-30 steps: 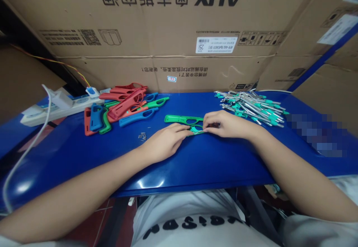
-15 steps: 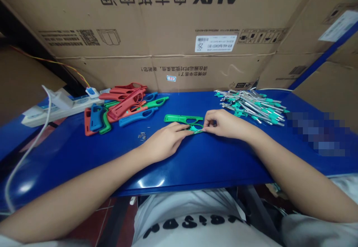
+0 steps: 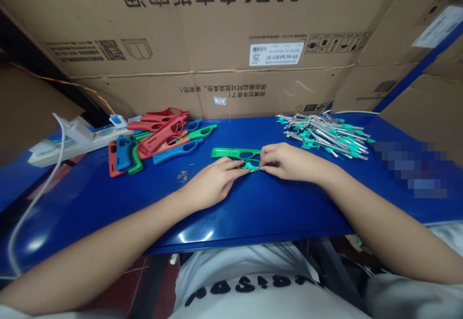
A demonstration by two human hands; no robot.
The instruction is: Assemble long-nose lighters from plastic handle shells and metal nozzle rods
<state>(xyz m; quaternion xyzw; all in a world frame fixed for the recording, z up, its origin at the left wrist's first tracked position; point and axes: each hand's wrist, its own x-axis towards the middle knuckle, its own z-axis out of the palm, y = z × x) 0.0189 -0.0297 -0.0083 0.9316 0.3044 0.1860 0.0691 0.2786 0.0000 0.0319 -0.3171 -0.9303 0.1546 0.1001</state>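
Between my two hands, low over the blue table, is a green plastic lighter shell half with a teal trigger piece lying in its loop. My left hand is closed on the shell's left end, its fingers covering much of it. The fingers of my right hand are pinched at the right end, where a thin wire or metal bit shows; its exact shape is hidden. Just behind lies a second green shell half, flat on the table, its right tip close to my right fingers.
Red, blue and green shell halves are piled at left, near a white power strip. Small metal pins lie left of my left hand. Metal lighter rods with teal parts are heaped at right. A cardboard box walls off the back.
My right hand has shifted slightly left along the held shell, now overlapping the tip of the rear green half. My left hand keeps its grip. The whole view has tilted a little.
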